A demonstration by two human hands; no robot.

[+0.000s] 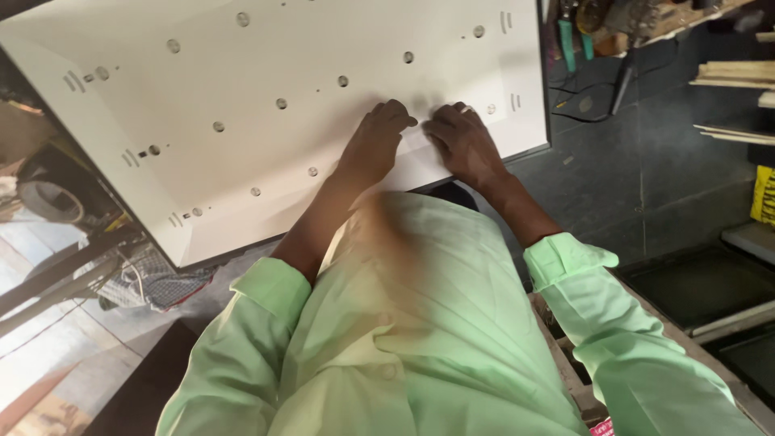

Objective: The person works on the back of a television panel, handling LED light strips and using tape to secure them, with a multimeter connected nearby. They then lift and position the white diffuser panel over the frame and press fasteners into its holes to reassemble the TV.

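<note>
Pressing: both my hands rest palm-down on the white panel (pixel 242 121), close to its near edge.
Left hand (pixel 378 141): fingers curled loosely, tips on the panel surface; it grips nothing that I can see.
Right hand (pixel 464 141): fingers bent, tips on the panel just beside my left hand; a ring shows on one finger; nothing is grasped.
Panel position: the white panel lies flat in front of me, tilted across the view, its dark frame edge (pixel 529 152) showing at the near right corner.
Panel surface: round lens dots (pixel 282 103) run in rows across it, with small slot marks (pixel 129 157) near the left and right margins.
Working point: my fingertips meet between two dots near the right end; what lies under them I cannot tell.
Technique: I judge that light, even pressure from both hands suits this sheet; fingertips should stay off the lens dots and press only on the bare white areas.
Caution: I judge that the sheet could crease if one hand pushes harder than the other.
Surroundings: dark floor (pixel 646 186) to my right, tools on a shelf (pixel 638 20) beyond, my green sleeves (pixel 266 291) below.
</note>
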